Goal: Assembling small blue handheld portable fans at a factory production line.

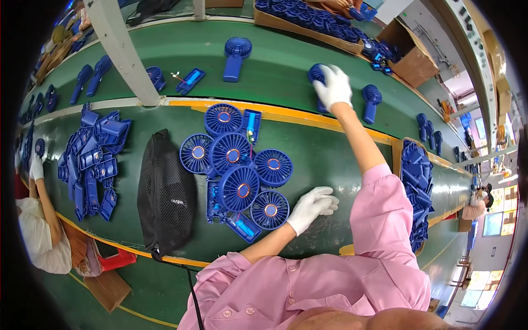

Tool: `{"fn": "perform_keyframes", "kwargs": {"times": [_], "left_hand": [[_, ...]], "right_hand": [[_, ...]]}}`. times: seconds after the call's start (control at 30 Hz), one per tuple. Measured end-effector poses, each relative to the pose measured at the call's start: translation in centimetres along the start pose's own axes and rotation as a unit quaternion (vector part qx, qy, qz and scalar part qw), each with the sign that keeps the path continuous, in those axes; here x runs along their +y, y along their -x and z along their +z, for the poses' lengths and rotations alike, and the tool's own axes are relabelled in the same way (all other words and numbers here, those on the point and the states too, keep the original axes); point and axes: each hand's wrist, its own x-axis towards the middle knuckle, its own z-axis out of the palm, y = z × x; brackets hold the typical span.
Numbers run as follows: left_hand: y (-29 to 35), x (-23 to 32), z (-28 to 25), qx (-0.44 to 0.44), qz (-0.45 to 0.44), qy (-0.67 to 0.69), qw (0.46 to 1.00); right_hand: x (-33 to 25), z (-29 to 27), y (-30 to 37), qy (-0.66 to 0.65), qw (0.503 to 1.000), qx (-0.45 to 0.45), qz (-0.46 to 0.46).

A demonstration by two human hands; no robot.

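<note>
My right hand (333,87) wears a white glove and reaches out over the far green conveyor. Its fingers grip the head of a blue handheld fan (316,73), whose handle is partly hidden beneath the hand. My left hand (312,210), also gloved, rests over the near green worktable with its fingers loosely extended and nothing in them. Beside it is a cluster of round blue fan heads (270,210) with orange or pale centres. Among them lie blue handle shells with light-blue cells inside, such as the lower one (244,227).
A black mesh pouch (166,192) lies left of the fan heads. Blue plastic shells are heaped farther left (91,159) and in a bin at right (416,190). More fans, including an upright-looking one (234,63), lie along the conveyor. A metal post (122,52) stands between; a co-worker sits left.
</note>
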Motion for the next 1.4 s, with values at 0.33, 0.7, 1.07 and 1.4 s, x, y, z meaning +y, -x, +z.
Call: {"fn": "perform_keyframes", "kwargs": {"times": [0.33,0.7,1.07,1.4], "left_hand": [[-4.4,-12.4,-5.6,0.011,0.164,-0.158,0.974],[-3.1,-4.7,-3.1,0.048,0.189,-0.298,0.934],[-0.3,0.0,-1.1,-0.067,0.111,0.142,0.981],[-0.8,-2.4,-1.0,-0.048,-0.047,0.203,0.977]], "right_hand": [[-25.3,6.3,-6.1,-0.214,0.927,-0.206,-0.227],[-23.7,4.0,-8.5,-0.230,0.881,-0.393,-0.132],[-7.6,-16.8,8.8,-0.239,0.946,-0.217,-0.032],[-7.3,-18.4,29.9,-0.126,0.962,-0.237,-0.044]]}}
